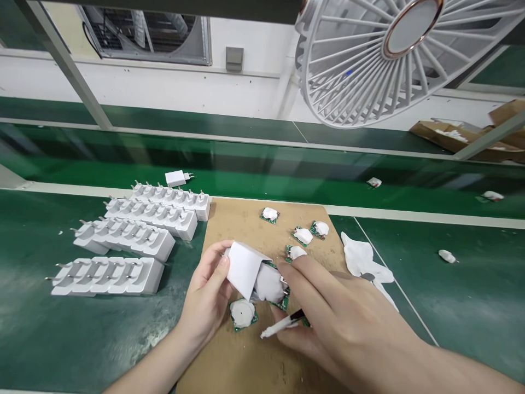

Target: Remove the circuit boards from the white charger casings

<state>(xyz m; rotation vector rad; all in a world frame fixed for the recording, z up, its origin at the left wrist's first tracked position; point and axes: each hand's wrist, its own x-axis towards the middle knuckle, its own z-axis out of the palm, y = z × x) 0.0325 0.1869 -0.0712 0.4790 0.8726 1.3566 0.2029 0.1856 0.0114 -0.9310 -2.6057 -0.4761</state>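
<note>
My left hand [211, 290] is closed around a white plastic charger housing [246, 269], its open end turned to the right. At that opening sits a green circuit board coated with white paste [269, 284], partly inside. My right hand [340, 312] pinches this board by its right side. The same hand also keeps a thin dark stick with a white, paste-covered tip [279, 326] under its fingers. Below the housing lies another pasted circuit board [243, 314] on the brown cardboard [238, 355]. Just above my right fingers is one more board [296, 252].
Rows of white charger housings with pins [110, 276] stand on the green table at left. A single charger [177, 178] lies behind them. More pasted boards [303, 236] dot the cardboard's far end. White crumpled wipes [363, 257] lie at right. A white fan [394, 60] hangs over the upper right.
</note>
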